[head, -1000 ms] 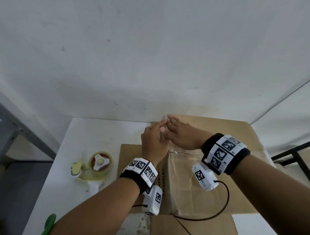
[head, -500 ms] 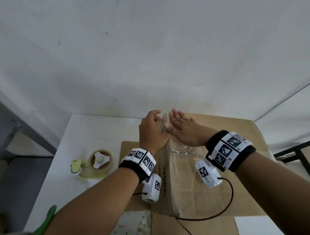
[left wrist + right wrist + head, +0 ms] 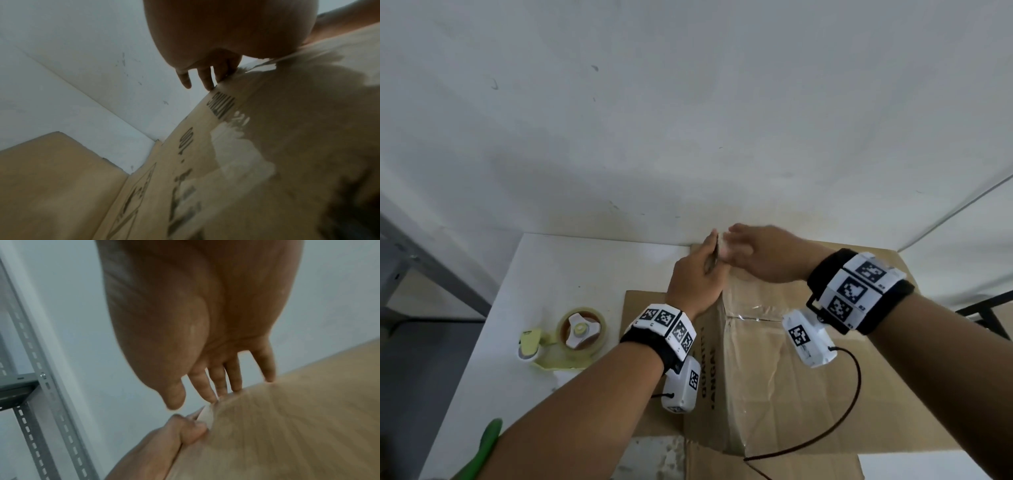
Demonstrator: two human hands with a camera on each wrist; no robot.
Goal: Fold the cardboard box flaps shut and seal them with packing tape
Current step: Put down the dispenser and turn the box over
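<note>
A brown cardboard box (image 3: 791,394) stands on the white table (image 3: 571,274), its top flaps folded down and a strip of clear tape (image 3: 753,313) shining over the seam. At the box's far edge my left hand (image 3: 714,251) pinches a thin tape end between thumb and fingers; the right wrist view shows that pinch (image 3: 191,426). My right hand (image 3: 734,238) is beside it, fingers straight, fingertips (image 3: 234,386) touching the far top edge of the box (image 3: 287,434). In the left wrist view my left fingers (image 3: 205,81) lie against the box's printed side (image 3: 185,162).
A tape dispenser (image 3: 577,334) with a roll of clear tape lies on the table left of the box. A green object (image 3: 488,445) shows at the near left. Grey metal shelving (image 3: 30,402) stands to the left. The white wall is right behind the box.
Both hands have shifted toward the box's far edge. The left hand went from a loose fist over the seam to a raised pinch on the tape end; the right hand's fingers spread flatter.
</note>
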